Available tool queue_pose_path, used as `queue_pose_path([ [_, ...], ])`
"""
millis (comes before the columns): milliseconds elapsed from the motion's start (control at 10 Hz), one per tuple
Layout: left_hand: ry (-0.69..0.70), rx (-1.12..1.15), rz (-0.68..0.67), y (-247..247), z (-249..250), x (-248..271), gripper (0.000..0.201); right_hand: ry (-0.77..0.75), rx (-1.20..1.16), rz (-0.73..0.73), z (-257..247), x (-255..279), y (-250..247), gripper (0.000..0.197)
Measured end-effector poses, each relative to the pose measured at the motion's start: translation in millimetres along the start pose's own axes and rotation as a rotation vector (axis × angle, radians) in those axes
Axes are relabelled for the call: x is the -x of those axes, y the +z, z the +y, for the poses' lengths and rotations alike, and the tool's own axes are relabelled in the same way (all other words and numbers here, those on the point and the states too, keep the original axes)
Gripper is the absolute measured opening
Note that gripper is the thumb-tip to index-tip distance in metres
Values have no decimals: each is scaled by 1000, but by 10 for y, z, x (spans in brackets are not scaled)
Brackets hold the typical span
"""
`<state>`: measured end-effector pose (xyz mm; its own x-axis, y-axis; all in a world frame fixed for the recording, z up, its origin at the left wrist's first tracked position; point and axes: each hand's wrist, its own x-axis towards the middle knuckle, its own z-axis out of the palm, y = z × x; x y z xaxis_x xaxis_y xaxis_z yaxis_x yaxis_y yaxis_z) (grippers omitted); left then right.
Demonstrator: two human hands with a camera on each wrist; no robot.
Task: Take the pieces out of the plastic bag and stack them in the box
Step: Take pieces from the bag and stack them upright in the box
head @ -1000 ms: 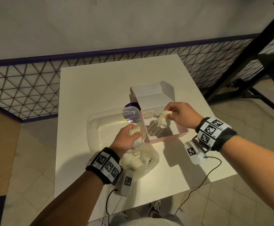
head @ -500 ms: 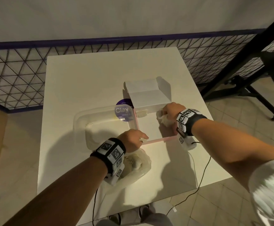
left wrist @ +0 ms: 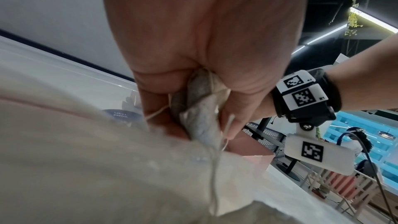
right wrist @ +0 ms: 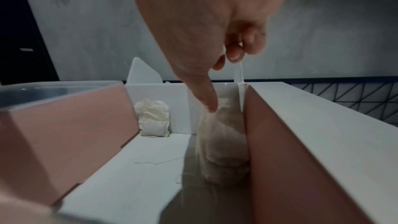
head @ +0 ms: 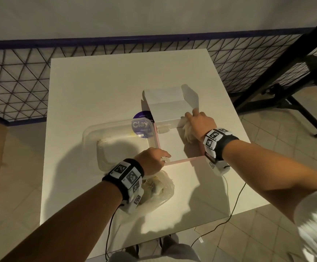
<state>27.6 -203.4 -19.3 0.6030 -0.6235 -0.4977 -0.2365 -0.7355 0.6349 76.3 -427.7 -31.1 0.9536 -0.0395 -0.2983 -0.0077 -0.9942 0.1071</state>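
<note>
The pink box (head: 182, 159) with a white inside stands open mid-table, its lid folded back. One white pouch (head: 163, 128) leans in its far left corner (right wrist: 154, 122). My right hand (head: 191, 118) is down in the far right corner, its thumb (right wrist: 210, 101) touching a second pouch (right wrist: 224, 142) that stands against the right wall. My left hand (head: 165, 157) grips a third pouch (left wrist: 200, 108) with a string, just outside the box's front left corner. The plastic bag (head: 161, 193) with several more pouches lies under my left wrist.
A clear plastic tub (head: 116, 140) sits against the box's left side, with a purple "Clay" lid (head: 142, 125) at its far right corner. Wrist-camera cables run off the table's (head: 97, 87) front edge. A wire fence and a black stand lie beyond.
My right hand has carried its pouch down into the box's far right corner. My left hand has lifted a pouch from the bag toward the box's front left corner.
</note>
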Motion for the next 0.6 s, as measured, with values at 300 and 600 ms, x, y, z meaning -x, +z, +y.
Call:
queue_pose_path([
  [300,-17,42,10,37,-39,-31,38,-221,-38,-380,26,-51,329,16],
  [600,-22,107,39,85,-81,-19,37,-114,-283,-232,-78,-84,390,37],
])
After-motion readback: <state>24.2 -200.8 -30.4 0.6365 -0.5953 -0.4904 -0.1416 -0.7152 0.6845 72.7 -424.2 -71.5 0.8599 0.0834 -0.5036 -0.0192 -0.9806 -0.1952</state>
